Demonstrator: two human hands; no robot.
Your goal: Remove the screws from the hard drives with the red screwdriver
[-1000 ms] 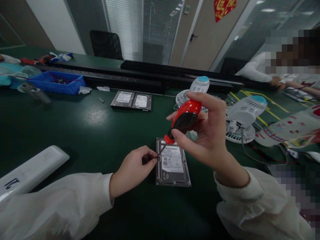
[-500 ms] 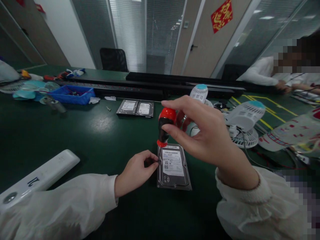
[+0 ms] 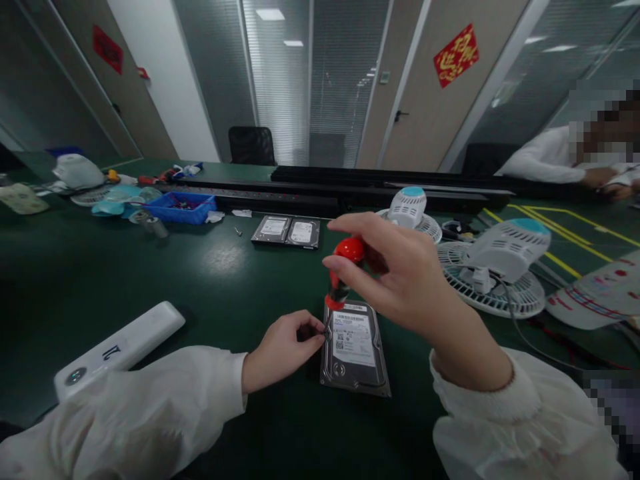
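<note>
Right along the left edge of the hard drive [image 3: 355, 347], that's where the action sits! The drive lies flat, label up, just ahead of the wearer, and the right hand [image 3: 400, 280] has the red-and-black screwdriver [image 3: 350, 249] gripped between thumb and fingers, shaft slanting down to that edge. The left hand [image 3: 283, 347] meets it there, thumb and fingertips drawn together beside the tip; whether they pinch anything, I can't tell.

Room to move, then: green runs from the drive's near edge toward the wearer, and a broad stretch opens leftward to the white device [image 3: 120, 347] marked 21, lying aslant beyond the left sleeve. It's tighter on the right, where a white fan [image 3: 510, 250] rests past the right hand. Beyond the drive, two more drives [image 3: 273, 229] sit side by side, a second fan [image 3: 407, 207] to their right, a blue tray [image 3: 185, 217] to their left.

And the surface [image 3: 225, 287] itself, dark green and catching a glare, reaches back to long black bars [image 3: 390, 177] across the far side! Behind them, a black chair [image 3: 251, 145], blinds behind glass, a door with red-and-gold paper [image 3: 456, 55], and at far right another person's white sleeve [image 3: 540, 157].
</note>
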